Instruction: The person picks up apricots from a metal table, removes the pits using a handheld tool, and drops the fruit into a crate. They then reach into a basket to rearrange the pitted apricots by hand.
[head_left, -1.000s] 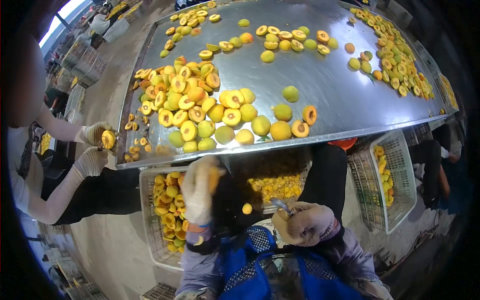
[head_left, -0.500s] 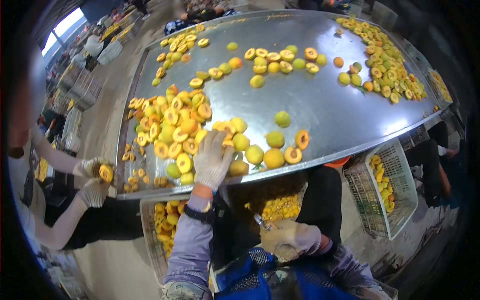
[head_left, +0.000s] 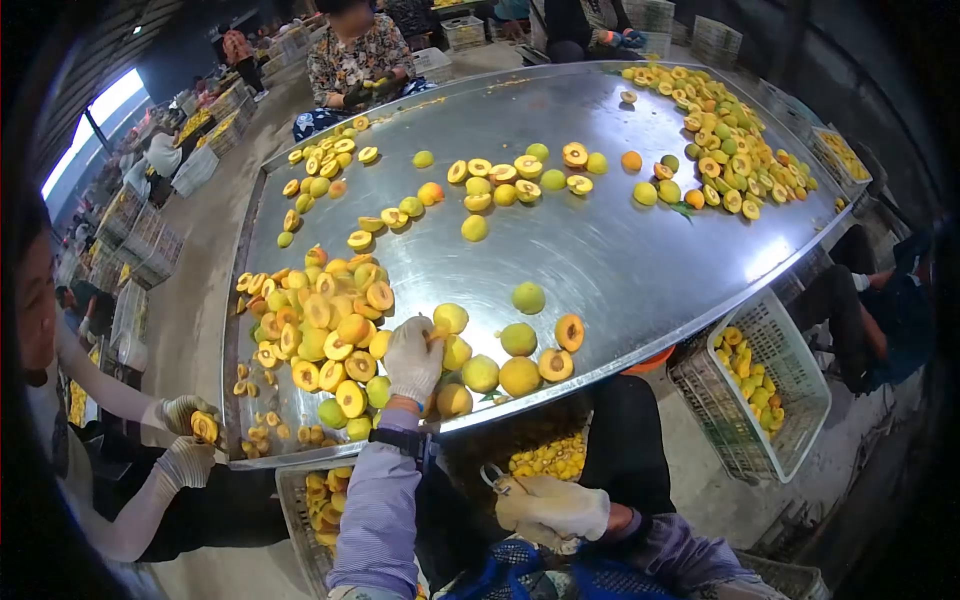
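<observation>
My left hand (head_left: 415, 358), in a pale knit glove, is at the near edge of the metal table (head_left: 430, 270), its fingers closed round a fruit half (head_left: 438, 336) at the right side of the fruit pile (head_left: 330, 318). Whole yellow-green fruits (head_left: 480, 373) lie just right of it. Over my lap, my right hand (head_left: 555, 508), also gloved, grips a small metal tool (head_left: 492, 477) whose curved end sticks out beyond the fingers. Below the table edge, cut yellow pieces (head_left: 550, 458) show in front of that hand.
At left, a co-worker's gloved hands (head_left: 188, 440) hold a fruit. Another person (head_left: 360, 70) sits across the table. A crate of fruit (head_left: 750, 385) stands right of my legs, another (head_left: 325, 510) at lower left. More cut fruit (head_left: 735, 150) covers the table's far right.
The view has tilted up, showing more of the far side. My left fingers have closed round a fruit half at the pile. My right hand's tool has turned, and its curved end shows more.
</observation>
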